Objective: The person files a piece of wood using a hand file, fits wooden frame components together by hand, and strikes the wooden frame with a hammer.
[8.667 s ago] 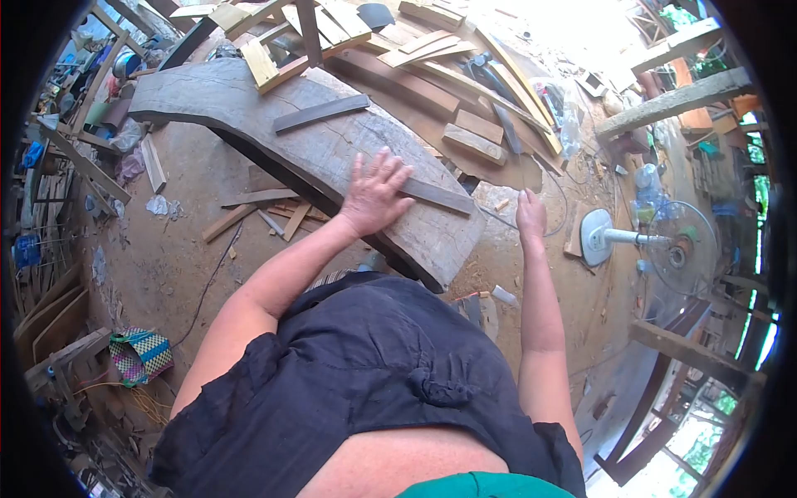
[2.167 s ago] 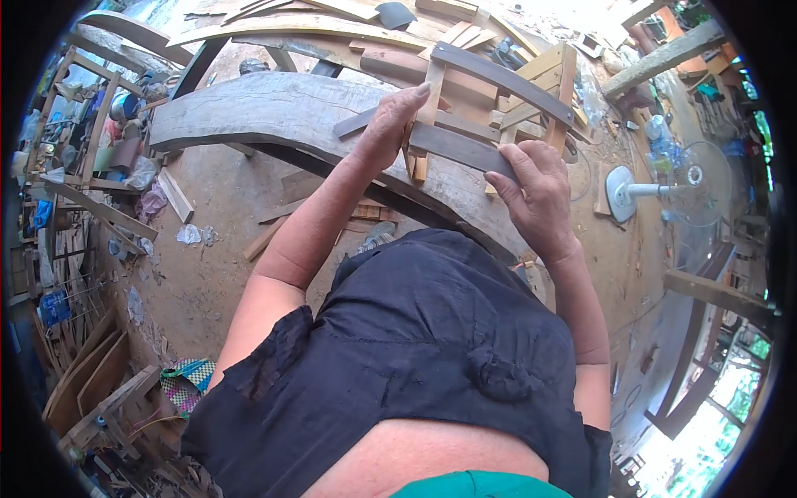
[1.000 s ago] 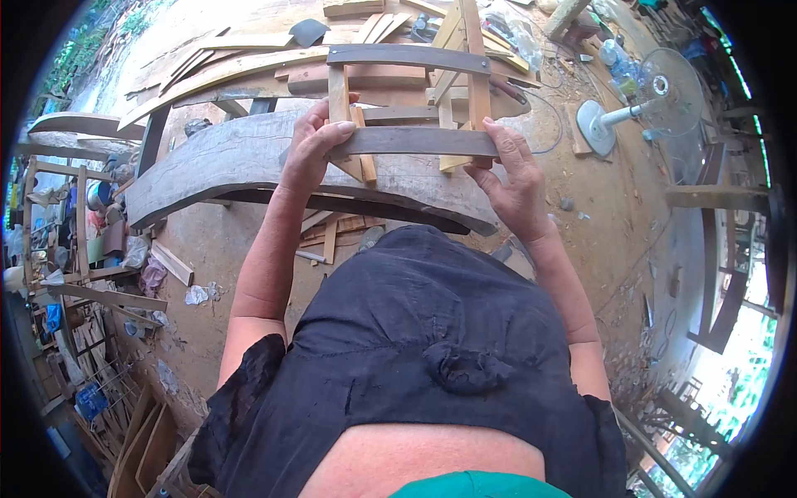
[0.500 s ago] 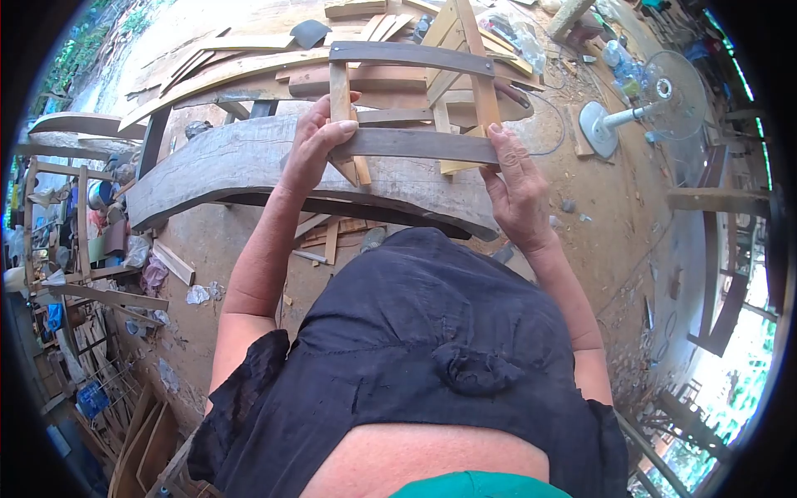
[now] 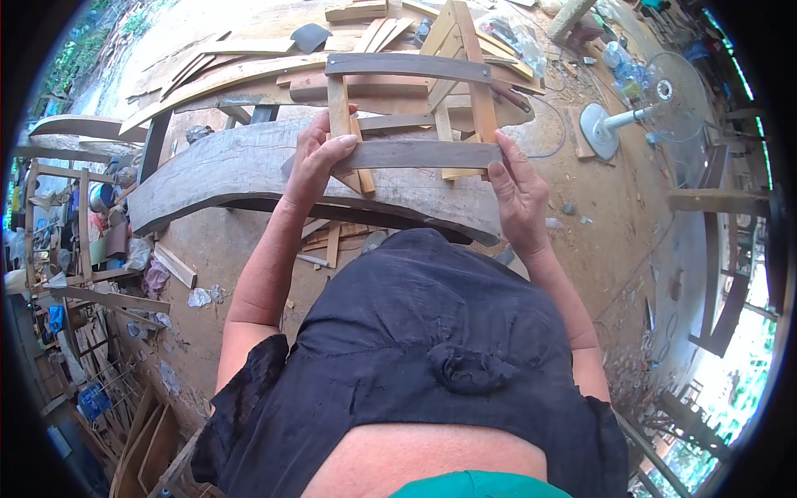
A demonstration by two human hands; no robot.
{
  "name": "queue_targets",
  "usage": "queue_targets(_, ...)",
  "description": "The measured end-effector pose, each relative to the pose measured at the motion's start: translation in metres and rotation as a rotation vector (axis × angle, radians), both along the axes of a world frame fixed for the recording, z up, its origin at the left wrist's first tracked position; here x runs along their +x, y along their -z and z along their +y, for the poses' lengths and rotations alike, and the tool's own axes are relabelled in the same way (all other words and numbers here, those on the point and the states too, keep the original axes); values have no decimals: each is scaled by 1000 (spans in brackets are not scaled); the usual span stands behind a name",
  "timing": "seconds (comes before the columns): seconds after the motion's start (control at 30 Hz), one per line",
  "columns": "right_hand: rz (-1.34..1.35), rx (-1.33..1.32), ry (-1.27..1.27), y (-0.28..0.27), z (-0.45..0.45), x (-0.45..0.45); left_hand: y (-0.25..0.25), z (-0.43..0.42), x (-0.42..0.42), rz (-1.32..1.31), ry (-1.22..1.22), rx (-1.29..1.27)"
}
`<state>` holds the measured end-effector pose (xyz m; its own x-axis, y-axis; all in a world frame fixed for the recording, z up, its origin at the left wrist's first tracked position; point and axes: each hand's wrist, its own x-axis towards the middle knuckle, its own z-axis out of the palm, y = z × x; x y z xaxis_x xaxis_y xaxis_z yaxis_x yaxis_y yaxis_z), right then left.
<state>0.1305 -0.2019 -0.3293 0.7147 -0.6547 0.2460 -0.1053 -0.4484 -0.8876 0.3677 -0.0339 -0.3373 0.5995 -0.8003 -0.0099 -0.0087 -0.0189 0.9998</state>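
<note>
A small wooden frame [image 5: 419, 153] of pale uprights and darker, slightly curved slats stands on the thick grey plank bench [image 5: 220, 170]. My left hand [image 5: 320, 158] grips its left end, thumb lying along the near slat and fingers behind the upright. At the other end, my right hand [image 5: 520, 187] holds the near slat's right tip and the upright beside it, with the fingers pointing up. The frame's far slat [image 5: 407, 66] is fastened at both ends with dark screw heads or pegs. Parts of the frame's feet are hidden behind the near slat.
Loose boards [image 5: 241, 70] are piled beyond the bench. A white standing fan [image 5: 606, 129] is on the dirt floor at right, with a cable curving near it. Wood offcuts [image 5: 174, 264] and scraps lie at left, beside cluttered shelving [image 5: 83, 216].
The frame has shifted slightly toward me, its far slat now lower in view. Both hands moved with it, and my right hand's fingers have slid a little along the end.
</note>
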Motion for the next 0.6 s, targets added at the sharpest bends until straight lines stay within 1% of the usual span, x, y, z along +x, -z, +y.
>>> queue_targets(0.03, -26, 183, 47, 1, 3, 1, 0, 1, 0, -2, 0, 0)
queue_targets(0.27, -141, 314, 90, -1, 12, 10, -2, 3, 5, -33, 23, 34)
queue_targets(0.33, -322, 486, 73, -6, 18, 16, -7, 6, 7, -42, 38, 44)
queue_targets(0.37, -328, 483, 73, -4, 16, 16, -11, 8, 9, -52, 49, 76)
queue_targets(0.43, -209, 154, 33, 1, 12, 17, -17, 12, 11, -69, 65, 106)
queue_targets(0.53, -209, 152, 65, -3, 15, 17, -15, 16, 12, -49, 129, 105)
queue_targets(0.6, -215, 143, 48, -4, 15, 18, 4, 19, 11, 19, 72, -25)
